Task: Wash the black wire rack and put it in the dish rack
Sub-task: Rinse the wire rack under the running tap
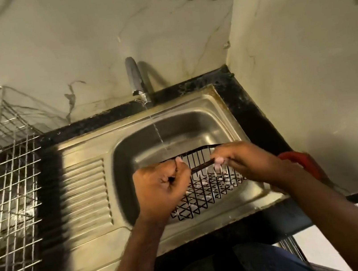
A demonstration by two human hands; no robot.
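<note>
Both hands raised together, forearms reaching forward.
The left hand [161, 186] is curled into a fist, knuckles up; the right hand [240, 160] pinches with bent fingers (nails pale), a red band at its wrist.

- One view only, a wide-angle camera worn on the person's head.
- It looks forward and steeply down onto the stainless-steel sink basin [196, 130], from close above.
- Both forearms enter from the bottom edge.
- The marble-patterned wall [88, 44] fills the upper half; its lines bow from lens distortion.
- The silver wire dish rack [5, 186] is cut off at the left edge.
</note>
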